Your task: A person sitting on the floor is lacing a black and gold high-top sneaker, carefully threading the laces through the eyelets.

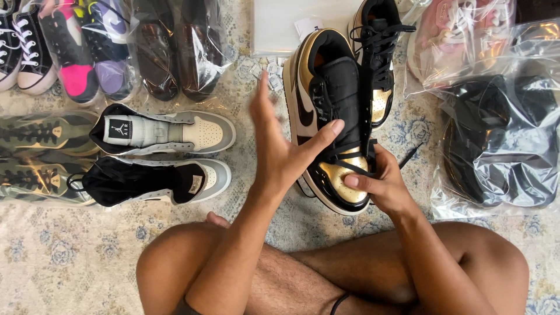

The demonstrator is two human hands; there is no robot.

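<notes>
Gripping the toe of the black and gold sneaker (326, 116), the right hand (379, 186) holds it just above the crossed legs, thumb pressed on the gold toe cap. The sneaker's long axis runs away from the person, toe nearest, collar farthest. The left hand (286, 149) is open, fingers spread, its thumb touching the tongue; both hands are on this sneaker, the right hand holding it. 1 matching sneaker (376, 52) lies just right of it, farther off. Left of the held sneaker lie 2 grey sneakers (169, 131) on the carpet (76, 256). Several bagged pairs (501, 140) lie well apart around it; their count is unclear.
</notes>
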